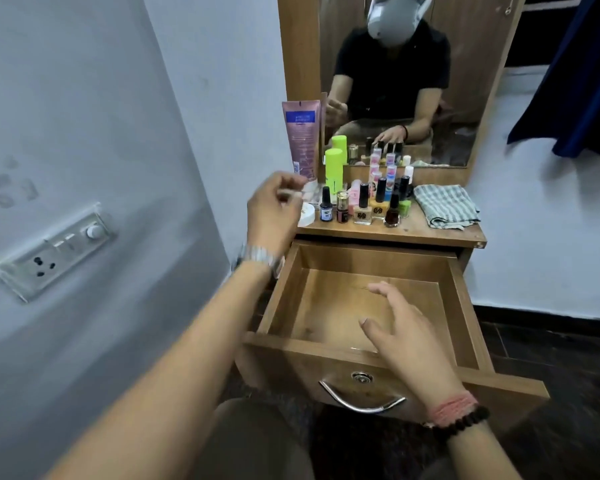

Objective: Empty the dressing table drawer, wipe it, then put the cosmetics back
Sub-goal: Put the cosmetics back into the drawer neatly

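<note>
The wooden drawer (461,296) is pulled out and nothing lies inside it. My right hand (400,336) hovers over its front part with fingers spread and relaxed, holding nothing. My left hand (274,209) is raised at the table top's left edge, fingers curled; it seems to pinch a small pale thing, blurred. On the table top (440,233) stand several nail polish bottles (362,206), a pink tube (302,140), a lime green bottle (334,174) and a white round jar (307,216). A folded checked cloth (445,206) lies at the right.
A mirror (395,81) rises behind the table and reflects me. A wall with a switch socket plate (54,251) is close on the left. A dark blue cloth (582,81) hangs at the upper right. The drawer has a metal handle (361,400) facing me.
</note>
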Available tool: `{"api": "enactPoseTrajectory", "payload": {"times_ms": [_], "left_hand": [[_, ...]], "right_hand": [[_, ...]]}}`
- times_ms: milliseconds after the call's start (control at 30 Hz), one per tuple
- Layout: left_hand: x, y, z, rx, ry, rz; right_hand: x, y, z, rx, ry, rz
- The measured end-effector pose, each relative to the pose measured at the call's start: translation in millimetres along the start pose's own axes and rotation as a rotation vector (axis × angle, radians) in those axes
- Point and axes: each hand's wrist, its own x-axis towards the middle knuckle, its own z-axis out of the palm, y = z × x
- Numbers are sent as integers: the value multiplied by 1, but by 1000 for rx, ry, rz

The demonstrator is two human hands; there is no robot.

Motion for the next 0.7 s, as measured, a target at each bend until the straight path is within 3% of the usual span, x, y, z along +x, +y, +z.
{"api": "enactPoseTrajectory", "payload": {"times_ms": [100, 200, 400, 500, 700], "left_hand": [[82, 8, 7, 313, -62, 164], [148, 9, 17, 564, -142, 204], [182, 18, 34, 882, -219, 256], [190, 19, 36, 917, -159, 282], [185, 18, 9, 759, -94, 270]], "right_hand": [[0, 0, -3, 16, -21, 4], [0, 0, -5, -2, -47, 9], [-1, -1, -4, -40, -73, 7], [-1, 0, -3, -52, -64, 12], [-1, 1, -5, -47, -62, 35]]}}
